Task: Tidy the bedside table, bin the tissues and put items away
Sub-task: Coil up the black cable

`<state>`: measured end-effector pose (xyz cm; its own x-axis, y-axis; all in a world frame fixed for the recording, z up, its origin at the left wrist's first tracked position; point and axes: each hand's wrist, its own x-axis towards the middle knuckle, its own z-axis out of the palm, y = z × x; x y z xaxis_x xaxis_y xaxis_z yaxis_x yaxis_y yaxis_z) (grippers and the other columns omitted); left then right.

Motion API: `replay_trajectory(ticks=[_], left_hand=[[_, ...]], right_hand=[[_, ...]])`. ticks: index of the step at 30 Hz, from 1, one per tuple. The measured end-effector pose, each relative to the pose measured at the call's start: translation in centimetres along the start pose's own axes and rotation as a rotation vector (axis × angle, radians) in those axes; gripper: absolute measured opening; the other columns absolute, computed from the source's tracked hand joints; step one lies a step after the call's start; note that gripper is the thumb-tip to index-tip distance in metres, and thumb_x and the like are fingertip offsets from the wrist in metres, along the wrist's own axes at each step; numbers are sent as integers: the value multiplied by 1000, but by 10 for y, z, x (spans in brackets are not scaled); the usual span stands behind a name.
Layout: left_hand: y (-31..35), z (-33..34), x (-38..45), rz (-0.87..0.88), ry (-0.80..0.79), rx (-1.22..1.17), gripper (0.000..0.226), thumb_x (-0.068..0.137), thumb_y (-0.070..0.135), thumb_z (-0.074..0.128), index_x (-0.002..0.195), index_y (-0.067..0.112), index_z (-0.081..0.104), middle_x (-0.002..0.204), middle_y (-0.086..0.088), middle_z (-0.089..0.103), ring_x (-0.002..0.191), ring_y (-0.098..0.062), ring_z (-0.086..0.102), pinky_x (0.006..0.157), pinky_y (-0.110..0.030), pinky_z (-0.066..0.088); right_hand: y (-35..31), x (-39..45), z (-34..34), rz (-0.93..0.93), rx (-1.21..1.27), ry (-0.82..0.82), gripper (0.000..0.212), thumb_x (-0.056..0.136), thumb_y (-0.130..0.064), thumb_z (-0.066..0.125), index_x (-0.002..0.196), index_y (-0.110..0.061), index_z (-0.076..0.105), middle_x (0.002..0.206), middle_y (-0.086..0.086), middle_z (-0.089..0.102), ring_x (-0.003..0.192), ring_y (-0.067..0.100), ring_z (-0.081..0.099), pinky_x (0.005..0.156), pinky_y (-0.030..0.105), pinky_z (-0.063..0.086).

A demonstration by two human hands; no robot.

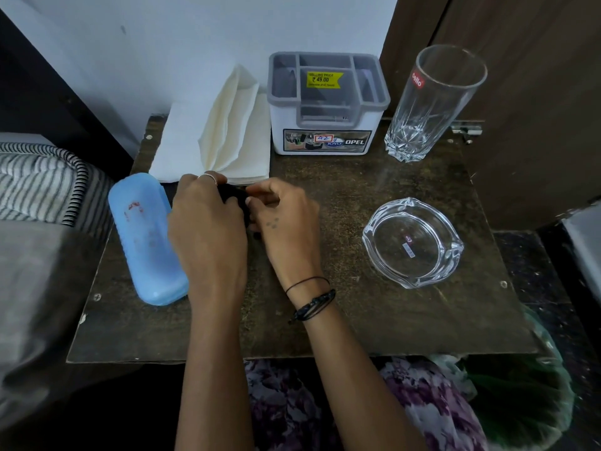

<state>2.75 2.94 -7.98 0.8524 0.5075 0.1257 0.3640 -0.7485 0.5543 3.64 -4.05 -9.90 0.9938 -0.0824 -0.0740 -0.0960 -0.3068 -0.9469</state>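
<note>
While both hands [208, 219] [286, 219] clamp a small black object [232, 192], blue case [146, 242], tissues [224, 131] and ashtray [413, 242] flank them.

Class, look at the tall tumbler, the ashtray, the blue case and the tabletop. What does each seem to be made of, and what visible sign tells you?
Tall tumbler: clear glass, with a cut pattern near the base.
Ashtray: thick clear glass, glossy, the table showing through.
Blue case: probably plastic, matte and slightly translucent.
Tabletop: likely laminated board, dark, scuffed, screws at the corners.
</note>
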Motion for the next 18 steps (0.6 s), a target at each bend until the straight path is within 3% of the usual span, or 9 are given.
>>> replay_trajectory(ticks=[5, 9, 11, 14, 18], left_hand=[[22, -7, -8, 99, -87, -148, 24, 87, 15, 52, 106, 17, 68, 103, -11, 70, 98, -28, 64, 78, -32, 46], [40, -8, -19, 156, -219, -333, 20, 87, 17, 56, 101, 20, 69, 90, -3, 72, 88, -19, 67, 79, -32, 51], [48, -4, -24, 162, -288, -371, 17, 87, 19, 58, 100, 21, 69, 82, 2, 68, 81, -16, 66, 75, -27, 49], [56, 5, -32, 204, -383, -356, 18, 87, 21, 60, 104, 22, 67, 90, 5, 68, 79, -8, 60, 74, -19, 42], [62, 13, -42, 228, -441, -368, 26, 85, 22, 62, 111, 21, 62, 103, 3, 70, 93, -12, 64, 78, -21, 43]], right_hand=[[-12, -4, -27, -106, -63, 59, 13, 86, -13, 60, 93, -17, 70, 87, 1, 72, 78, 15, 67, 70, 38, 57], [-19, -5, -62, -163, -155, 146, 14, 84, -12, 62, 92, -20, 70, 87, -5, 73, 75, 3, 64, 70, 13, 50], [-18, -7, -82, -160, -210, 183, 13, 85, -14, 63, 94, -21, 70, 88, -5, 72, 78, 5, 64, 73, 19, 53], [-11, -9, -111, -111, -250, 232, 13, 84, -16, 64, 93, -24, 70, 85, -6, 71, 77, 8, 66, 74, 34, 57], [-1, -10, -130, -63, -265, 261, 14, 83, -16, 65, 91, -27, 69, 79, -12, 69, 72, 5, 64, 74, 29, 55]])
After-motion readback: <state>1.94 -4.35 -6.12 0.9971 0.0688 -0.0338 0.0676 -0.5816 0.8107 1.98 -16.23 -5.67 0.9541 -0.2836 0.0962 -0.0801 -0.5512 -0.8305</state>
